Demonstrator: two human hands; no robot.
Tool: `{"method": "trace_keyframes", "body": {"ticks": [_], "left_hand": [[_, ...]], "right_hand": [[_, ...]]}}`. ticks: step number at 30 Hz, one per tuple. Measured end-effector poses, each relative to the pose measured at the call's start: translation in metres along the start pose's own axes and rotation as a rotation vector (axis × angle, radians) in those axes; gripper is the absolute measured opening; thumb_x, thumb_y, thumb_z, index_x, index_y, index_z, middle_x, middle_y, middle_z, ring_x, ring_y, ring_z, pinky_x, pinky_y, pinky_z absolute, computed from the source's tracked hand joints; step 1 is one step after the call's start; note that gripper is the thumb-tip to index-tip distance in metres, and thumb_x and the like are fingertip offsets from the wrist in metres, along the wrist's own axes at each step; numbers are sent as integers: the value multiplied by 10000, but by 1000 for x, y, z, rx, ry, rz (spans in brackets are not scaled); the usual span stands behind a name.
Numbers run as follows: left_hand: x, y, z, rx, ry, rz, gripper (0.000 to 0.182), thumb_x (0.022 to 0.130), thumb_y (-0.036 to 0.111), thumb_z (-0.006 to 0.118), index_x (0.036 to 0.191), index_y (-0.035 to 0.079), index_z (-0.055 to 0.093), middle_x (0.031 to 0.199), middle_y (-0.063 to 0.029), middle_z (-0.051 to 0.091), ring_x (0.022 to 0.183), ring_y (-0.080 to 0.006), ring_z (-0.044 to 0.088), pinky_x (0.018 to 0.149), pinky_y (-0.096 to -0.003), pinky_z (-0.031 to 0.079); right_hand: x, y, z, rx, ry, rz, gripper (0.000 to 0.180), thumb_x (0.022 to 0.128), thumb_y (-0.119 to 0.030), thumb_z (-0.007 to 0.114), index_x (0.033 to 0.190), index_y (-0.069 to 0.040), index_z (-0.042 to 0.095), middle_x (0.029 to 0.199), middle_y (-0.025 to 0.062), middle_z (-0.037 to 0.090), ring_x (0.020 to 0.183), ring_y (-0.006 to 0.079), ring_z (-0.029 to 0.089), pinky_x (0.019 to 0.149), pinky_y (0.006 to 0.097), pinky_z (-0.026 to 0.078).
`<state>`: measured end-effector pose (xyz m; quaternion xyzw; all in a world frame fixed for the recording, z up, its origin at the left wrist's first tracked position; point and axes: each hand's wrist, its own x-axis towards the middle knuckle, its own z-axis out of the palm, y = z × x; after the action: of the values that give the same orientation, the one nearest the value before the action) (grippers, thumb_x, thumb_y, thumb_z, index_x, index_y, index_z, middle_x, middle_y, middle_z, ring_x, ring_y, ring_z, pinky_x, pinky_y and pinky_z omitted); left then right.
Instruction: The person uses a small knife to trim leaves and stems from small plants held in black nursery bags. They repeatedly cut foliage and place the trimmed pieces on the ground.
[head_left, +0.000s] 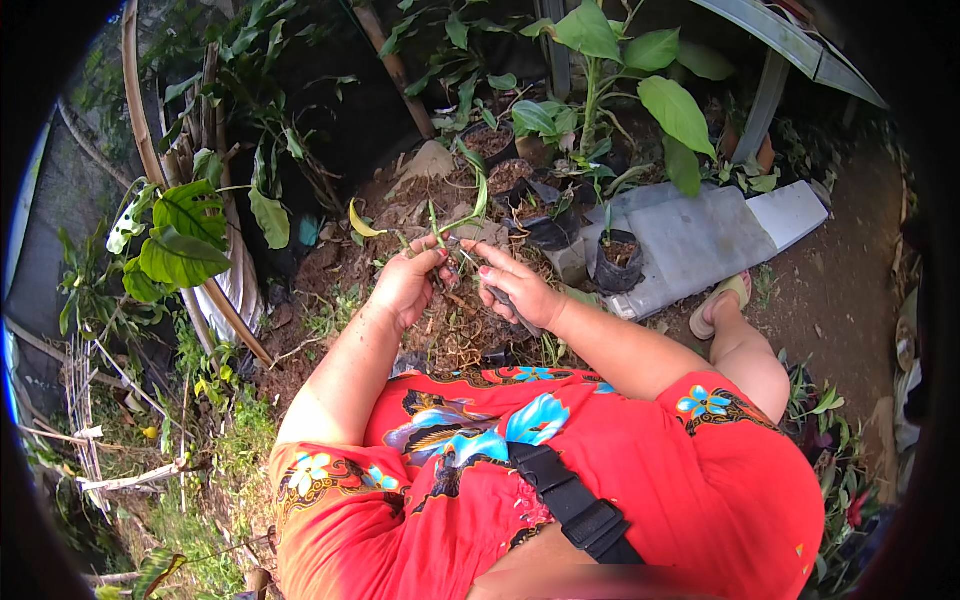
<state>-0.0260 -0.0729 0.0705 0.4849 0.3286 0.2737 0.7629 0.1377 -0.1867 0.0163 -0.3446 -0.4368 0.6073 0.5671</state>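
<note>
My left hand (411, 283) pinches a green plant cutting (435, 222) near its stem, in front of my chest. One long leaf of the cutting curves up and to the right, and a yellow leaf (363, 221) hangs at its left side. Close by on the right, my right hand (523, 289) grips a knife (510, 301), its dark handle under the fingers and its thin blade pointing toward the cutting. Both hands are above soil strewn with roots and dry plant bits (469, 330). The fingers partly hide the stem and the blade.
A small black plastic pot bag (618, 262) with soil stands on a grey sheet (690, 232) at the right. Further potted plants (487, 142) stand beyond my hands. Wooden poles (232, 315) and a broad-leaved plant (184, 259) rise at the left.
</note>
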Motion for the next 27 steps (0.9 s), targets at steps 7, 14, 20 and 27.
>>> {"method": "trace_keyframes", "body": {"ticks": [7, 14, 20, 27], "left_hand": [[2, -4, 0, 62, -68, -9, 325, 900, 26, 520, 1223, -12, 512, 951, -53, 598, 734, -130, 546, 708, -295, 507], [5, -10, 1, 124, -31, 29, 305, 889, 33, 548, 1191, 1, 527, 893, -33, 578, 679, -123, 508, 668, -295, 469], [3, -12, 25, 252, -95, 11, 155, 895, 83, 597, 1032, 27, 549, 772, -27, 591, 599, -112, 514, 570, -251, 409], [-1, -11, 50, 191, -132, -78, 230, 928, 191, 605, 1130, 88, 567, 1030, -12, 645, 658, -123, 569, 567, -242, 453]], "right_hand": [[14, 13, -4, -565, 133, -350, 462, 987, -190, 466, 1438, -144, 376, 775, 2, 551, 626, 56, 504, 563, 199, 417], [6, 10, -8, -104, 186, -208, 455, 976, -198, 464, 1413, -122, 361, 773, -6, 526, 491, 27, 404, 425, 185, 319], [1, 9, -6, 218, 108, -63, 332, 929, -265, 494, 1223, -112, 491, 774, 75, 608, 388, 80, 433, 336, 229, 326], [-19, -5, -15, 622, 21, 86, 387, 874, -458, 508, 1082, -136, 556, 815, 132, 647, 377, 129, 425, 382, 293, 346]]}}
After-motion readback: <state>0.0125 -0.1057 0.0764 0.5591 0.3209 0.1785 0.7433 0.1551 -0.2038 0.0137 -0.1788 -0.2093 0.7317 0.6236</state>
